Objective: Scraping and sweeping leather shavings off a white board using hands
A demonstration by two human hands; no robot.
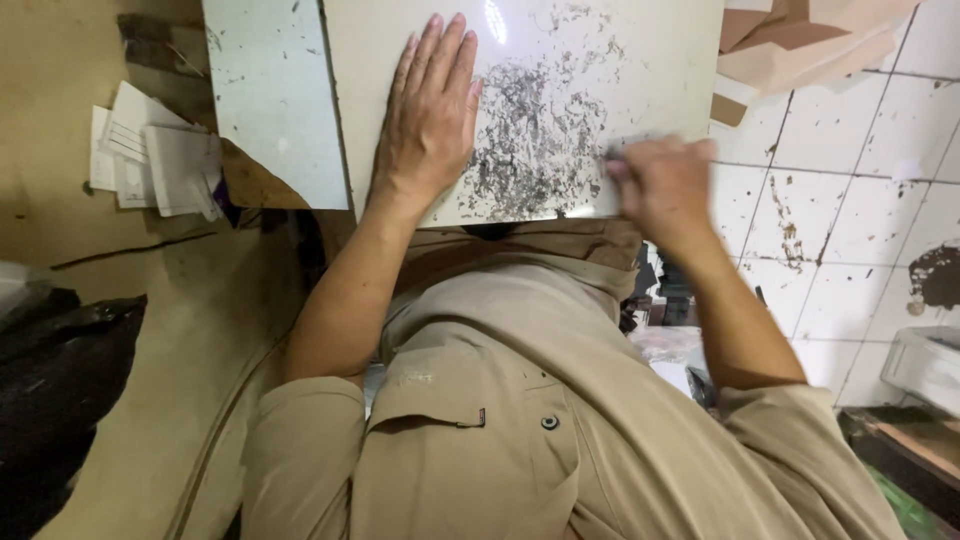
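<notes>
A large glossy white tile [640,60] lies across my lap, its middle covered with dark grey scrapings [535,140]. My left hand [430,110] lies flat on the tile's left part, fingers spread. My right hand [662,185] is blurred at the tile's near right edge, fingers closed around a small grey tool whose tip just shows [612,158]. What kind of tool it is cannot be made out. I wear a tan shirt [500,400].
A second pale tile [270,100] lies under the first at the left. Crumpled papers [155,155] sit on a brown surface at the left. Cardboard pieces [810,40] lie at top right on a stained white tiled floor [850,200]. Dark clutter [60,370] at lower left.
</notes>
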